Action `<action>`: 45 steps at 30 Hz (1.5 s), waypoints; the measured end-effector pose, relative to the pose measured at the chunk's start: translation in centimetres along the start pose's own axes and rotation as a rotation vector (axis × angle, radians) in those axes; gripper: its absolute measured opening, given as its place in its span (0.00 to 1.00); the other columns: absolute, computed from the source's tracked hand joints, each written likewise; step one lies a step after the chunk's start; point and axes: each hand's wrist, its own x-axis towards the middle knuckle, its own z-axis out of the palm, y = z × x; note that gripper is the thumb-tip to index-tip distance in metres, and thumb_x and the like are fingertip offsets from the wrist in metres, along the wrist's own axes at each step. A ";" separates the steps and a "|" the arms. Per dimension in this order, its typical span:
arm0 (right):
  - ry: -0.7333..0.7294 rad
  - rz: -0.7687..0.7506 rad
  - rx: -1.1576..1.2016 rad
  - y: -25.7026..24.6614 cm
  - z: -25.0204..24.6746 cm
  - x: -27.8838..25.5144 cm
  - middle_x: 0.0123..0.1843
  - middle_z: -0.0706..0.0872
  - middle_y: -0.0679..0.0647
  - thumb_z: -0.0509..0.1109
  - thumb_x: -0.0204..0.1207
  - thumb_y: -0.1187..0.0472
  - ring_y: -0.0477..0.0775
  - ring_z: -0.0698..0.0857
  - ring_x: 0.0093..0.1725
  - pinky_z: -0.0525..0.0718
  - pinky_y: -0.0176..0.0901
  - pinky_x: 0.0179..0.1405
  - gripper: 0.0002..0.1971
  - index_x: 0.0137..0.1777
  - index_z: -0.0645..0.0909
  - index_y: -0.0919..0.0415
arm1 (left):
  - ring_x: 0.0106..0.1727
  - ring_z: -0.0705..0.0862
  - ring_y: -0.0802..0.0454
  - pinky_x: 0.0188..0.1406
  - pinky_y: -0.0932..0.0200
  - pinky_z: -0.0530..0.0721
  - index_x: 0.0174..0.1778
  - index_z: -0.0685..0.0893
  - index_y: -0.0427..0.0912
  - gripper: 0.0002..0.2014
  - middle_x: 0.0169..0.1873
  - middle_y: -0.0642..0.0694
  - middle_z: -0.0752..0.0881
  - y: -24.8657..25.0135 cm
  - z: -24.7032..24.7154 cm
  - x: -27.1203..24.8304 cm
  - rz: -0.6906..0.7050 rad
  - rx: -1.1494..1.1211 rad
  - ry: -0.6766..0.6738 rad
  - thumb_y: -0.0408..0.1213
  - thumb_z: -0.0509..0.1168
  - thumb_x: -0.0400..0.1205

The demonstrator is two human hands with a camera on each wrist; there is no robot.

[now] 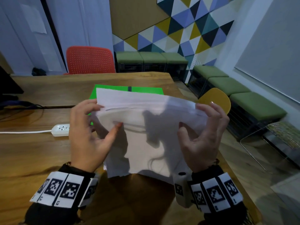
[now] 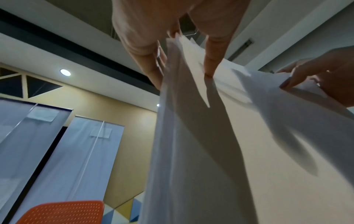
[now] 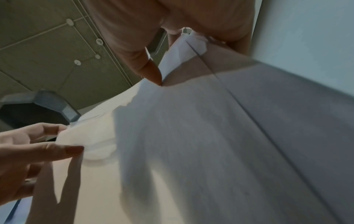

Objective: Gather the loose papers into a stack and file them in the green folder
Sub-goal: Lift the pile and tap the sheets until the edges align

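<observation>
A bundle of white papers (image 1: 146, 135) stands nearly upright on its lower edge on the wooden table (image 1: 32, 151), its top edges uneven. My left hand (image 1: 90, 129) grips the bundle's left side, thumb on the near face, fingers behind. My right hand (image 1: 203, 132) grips the right side the same way. The left wrist view shows the papers (image 2: 210, 151) pinched between my thumb and fingers (image 2: 153, 68). The right wrist view shows the papers (image 3: 191, 151) with my thumb tip on the near sheet. The green folder (image 1: 113, 90) lies flat behind the papers, mostly hidden.
A white power strip (image 1: 60, 129) with its cable lies left of my left hand. An orange chair (image 1: 90, 60) stands at the table's far side and a yellow chair (image 1: 215, 99) at the right edge. Green stools (image 1: 233, 88) line the walls.
</observation>
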 end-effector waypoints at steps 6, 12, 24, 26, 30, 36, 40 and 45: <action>-0.054 -0.074 -0.014 -0.4 0.2 -0.3 0.65 0.69 0.73 0.69 0.60 0.63 0.18 0.57 0.65 0.63 0.09 0.57 0.28 0.63 0.75 0.65 | 0.58 0.70 0.68 0.62 0.76 0.70 0.76 0.61 0.50 0.42 0.62 0.61 0.70 0.3 0.5 0.6 0.077 0.084 -0.137 0.47 0.72 0.66; -0.067 -0.063 0.031 -0.4 0.1 -0.5 0.61 0.72 0.77 0.69 0.60 0.65 0.21 0.61 0.64 0.65 0.11 0.58 0.26 0.60 0.75 0.73 | 0.55 0.73 0.61 0.55 0.66 0.76 0.68 0.73 0.44 0.33 0.51 0.56 0.74 0.6 0.3 1.1 -0.004 0.112 -0.167 0.44 0.73 0.67; -0.203 0.220 0.384 2.9 0.2 -2.1 0.65 0.67 0.37 0.77 0.61 0.75 0.18 0.75 0.56 0.78 0.15 0.48 0.49 0.77 0.51 0.58 | 0.56 0.82 0.72 0.54 0.75 0.81 0.76 0.58 0.45 0.50 0.55 0.69 0.83 -2.2 0.6 -0.3 -0.394 -0.419 -0.210 0.36 0.79 0.61; -0.229 0.336 0.474 3.7 0.8 -2.5 0.60 0.81 0.45 0.80 0.59 0.60 0.30 0.83 0.53 0.83 0.27 0.46 0.39 0.70 0.66 0.54 | 0.48 0.85 0.72 0.46 0.77 0.82 0.64 0.75 0.40 0.38 0.46 0.59 0.89 -3.3 1.0 -1.5 -0.550 -0.448 -0.321 0.47 0.79 0.59; -0.189 0.391 0.520 3.9 1.7 -3.3 0.47 0.89 0.39 0.74 0.65 0.56 0.40 0.87 0.50 0.85 0.35 0.46 0.17 0.53 0.78 0.49 | 0.25 0.83 0.66 0.25 0.74 0.79 0.31 0.82 0.35 0.06 0.22 0.62 0.88 -3.0 2.5 -2.5 -0.546 -0.345 -0.260 0.27 0.69 0.74; -0.161 0.361 0.600 3.7 0.7 -2.9 0.50 0.83 0.43 0.75 0.63 0.63 0.35 0.84 0.48 0.83 0.28 0.42 0.27 0.60 0.68 0.49 | 0.44 0.85 0.73 0.37 0.79 0.81 0.57 0.78 0.43 0.27 0.42 0.56 0.88 -1.8 0.8 -0.9 -0.497 -0.523 -0.276 0.39 0.75 0.61; -0.209 0.481 0.714 3.6 1.1 -3.5 0.53 0.81 0.53 0.72 0.65 0.79 0.36 0.86 0.46 0.84 0.28 0.41 0.38 0.73 0.62 0.62 | 0.54 0.85 0.65 0.44 0.75 0.82 0.67 0.70 0.48 0.46 0.52 0.53 0.85 -1.9 1.0 -1.1 -0.420 -0.497 -0.349 0.51 0.79 0.52; -0.202 0.453 0.592 3.8 1.1 -3.5 0.54 0.82 0.57 0.74 0.60 0.61 0.43 0.84 0.51 0.85 0.31 0.43 0.35 0.68 0.67 0.65 | 0.41 0.86 0.63 0.38 0.71 0.84 0.57 0.74 0.47 0.29 0.37 0.58 0.90 -3.0 1.0 -1.9 -0.494 -0.562 -0.159 0.37 0.71 0.58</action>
